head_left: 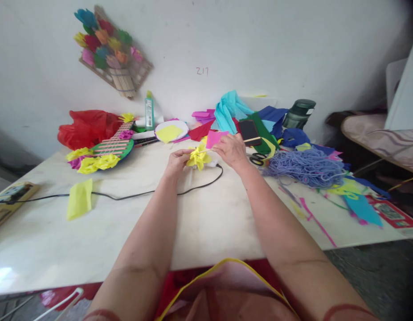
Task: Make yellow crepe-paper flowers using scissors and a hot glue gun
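Observation:
A yellow paper flower (198,158) is pinched in the fingers of my left hand (177,162), over the middle of the table. My right hand (231,151) is closed around a thin wooden stick (252,140); its near end meets the flower and the other end points right. Beside the right fingers is a square of pink paper (215,138); whether they grip it too, I cannot tell. Just under the flower lies a white corded object (211,164), mostly hidden. Black-handled scissors (258,159) rest right of my right hand.
A black cord (126,197) crosses the table to a power strip (12,200). To the left stands a flower-decorated craft (109,151); a white plate (182,127) holds yellow paper. A phone (249,130), blue yarn (306,167) and a dark bottle (299,113) are at right.

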`<state>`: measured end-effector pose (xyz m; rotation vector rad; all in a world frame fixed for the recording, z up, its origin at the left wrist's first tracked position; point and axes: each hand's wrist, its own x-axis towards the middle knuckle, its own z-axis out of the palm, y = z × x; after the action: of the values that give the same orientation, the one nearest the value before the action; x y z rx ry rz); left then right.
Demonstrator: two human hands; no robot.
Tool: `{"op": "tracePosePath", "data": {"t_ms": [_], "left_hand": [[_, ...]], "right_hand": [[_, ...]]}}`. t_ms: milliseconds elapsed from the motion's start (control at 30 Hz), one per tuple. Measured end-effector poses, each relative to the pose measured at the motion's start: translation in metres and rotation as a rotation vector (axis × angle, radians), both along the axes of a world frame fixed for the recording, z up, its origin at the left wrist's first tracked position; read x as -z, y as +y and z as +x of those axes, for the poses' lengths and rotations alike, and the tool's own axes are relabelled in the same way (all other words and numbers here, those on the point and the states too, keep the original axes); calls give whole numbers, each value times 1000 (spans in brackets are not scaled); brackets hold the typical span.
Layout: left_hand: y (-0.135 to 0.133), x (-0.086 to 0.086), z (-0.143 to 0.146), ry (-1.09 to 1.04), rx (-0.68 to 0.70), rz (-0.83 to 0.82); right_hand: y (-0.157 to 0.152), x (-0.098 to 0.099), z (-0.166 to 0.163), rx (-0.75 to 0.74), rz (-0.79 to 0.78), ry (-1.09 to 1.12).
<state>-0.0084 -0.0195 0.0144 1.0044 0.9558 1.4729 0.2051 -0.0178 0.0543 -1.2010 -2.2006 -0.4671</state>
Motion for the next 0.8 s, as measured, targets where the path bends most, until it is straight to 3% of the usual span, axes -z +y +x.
{"op": "tracePosePath", "data": {"t_ms": [667, 800], "left_hand": [[1, 1, 0, -15, 28, 18], [3, 2, -1, -41, -8, 40]], "right_hand": [[-1, 0, 0, 32, -94, 40], [-2, 1, 0, 102, -124, 91]]}}
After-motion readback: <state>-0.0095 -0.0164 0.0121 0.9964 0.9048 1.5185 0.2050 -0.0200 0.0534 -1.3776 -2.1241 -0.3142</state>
